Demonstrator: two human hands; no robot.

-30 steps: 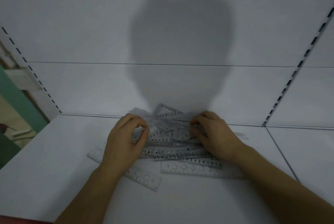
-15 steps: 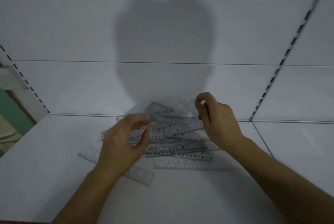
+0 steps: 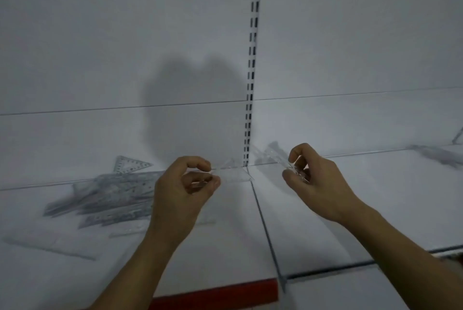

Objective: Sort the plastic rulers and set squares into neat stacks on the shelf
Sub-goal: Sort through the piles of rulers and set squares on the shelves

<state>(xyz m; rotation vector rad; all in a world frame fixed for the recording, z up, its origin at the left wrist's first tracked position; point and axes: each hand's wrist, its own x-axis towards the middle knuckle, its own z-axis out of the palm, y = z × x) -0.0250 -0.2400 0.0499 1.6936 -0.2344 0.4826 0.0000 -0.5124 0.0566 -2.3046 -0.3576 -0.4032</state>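
Each hand pinches a clear set square, the left hand [image 3: 179, 184] one [image 3: 231, 174] and the right hand [image 3: 313, 179] another [image 3: 276, 155], both nearly invisible against the shelf [image 3: 350, 209], markings unreadable.

The shelf [image 3: 325, 209] is plain white, with a red strip [image 3: 215, 293] along its front edge at the bottom of the frame. The back panel [image 3: 100, 34] is white too; its upright [image 3: 251, 71] carries paired black slots. The pile of rulers and set squares [image 3: 112, 192] at left is clear plastic, greyish, speckled with dark scale marks and dots. A grey shadow [image 3: 193, 109] falls mid-panel
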